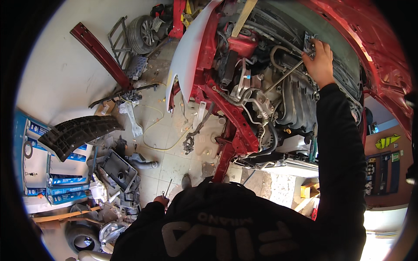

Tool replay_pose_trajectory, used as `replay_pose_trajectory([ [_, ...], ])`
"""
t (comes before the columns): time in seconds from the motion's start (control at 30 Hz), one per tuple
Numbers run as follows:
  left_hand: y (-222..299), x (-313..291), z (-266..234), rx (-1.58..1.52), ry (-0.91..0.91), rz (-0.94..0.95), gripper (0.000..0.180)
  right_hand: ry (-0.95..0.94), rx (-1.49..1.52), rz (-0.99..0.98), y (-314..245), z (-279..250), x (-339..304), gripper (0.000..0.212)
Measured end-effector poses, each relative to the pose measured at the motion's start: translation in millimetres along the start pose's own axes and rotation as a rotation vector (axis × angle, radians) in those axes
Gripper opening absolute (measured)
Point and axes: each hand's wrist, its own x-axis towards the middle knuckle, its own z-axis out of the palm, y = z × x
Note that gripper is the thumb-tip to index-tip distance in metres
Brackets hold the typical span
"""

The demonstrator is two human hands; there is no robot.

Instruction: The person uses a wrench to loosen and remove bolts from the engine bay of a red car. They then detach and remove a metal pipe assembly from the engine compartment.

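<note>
My right hand (320, 64) reaches over the engine bay of a red car, its fingers closed around the upper end of a long metal rod (285, 77). The rod slants down to the left, its lower end among hoses and metal parts beside the ribbed grey intake manifold (297, 102). A small grey metal piece (308, 42) shows just beyond the fingers; I cannot tell whether it belongs to the rod. Low on the left, my left hand (161, 201) is closed on a slender metal tool (168, 188) pointing upward. My sleeve hides part of that hand.
The raised red hood (383, 56) hangs at the right, with a wooden prop (244, 17) at the top. A grey-white fender (191, 52) borders the bay. Wiring (189, 141) and a yellow hose (159, 148) trail left. A black plastic panel (80, 132) and loose parts lie farther left.
</note>
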Motion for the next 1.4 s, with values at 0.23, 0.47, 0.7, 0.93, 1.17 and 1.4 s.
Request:
replay_pose_trajectory([
  [0.23,-14.0,-17.4,1.2,-0.065,0.058,-0.135,0.043,0.104,0.14,0.411,-14.9,7.8,-54.3,0.055],
  [0.47,-8.6,-31.2,-3.2,0.01,-0.033,-0.1,0.039,-0.679,0.677,0.54,-122.7,25.4,-183.2,0.04],
  [0.7,-1.5,-22.8,-9.0,0.111,-0.09,-0.059,0.039,-0.763,0.857,0.405,-171.5,71.9,-180.6,0.061],
  [0.93,-20.1,17.6,7.6,0.149,-0.033,0.026,0.046,-0.836,0.889,0.441,-175.9,105.0,-173.2,0.051],
  [1.17,-65.0,52.1,45.4,0.21,0.004,-0.017,0.059,-0.765,0.752,0.397,-179.0,98.8,-173.9,0.04],
  [1.4,-40.6,0.2,20.2,0.127,-0.035,-0.106,0.046,-0.755,0.752,0.398,-183.6,90.5,-172.8,0.042],
])
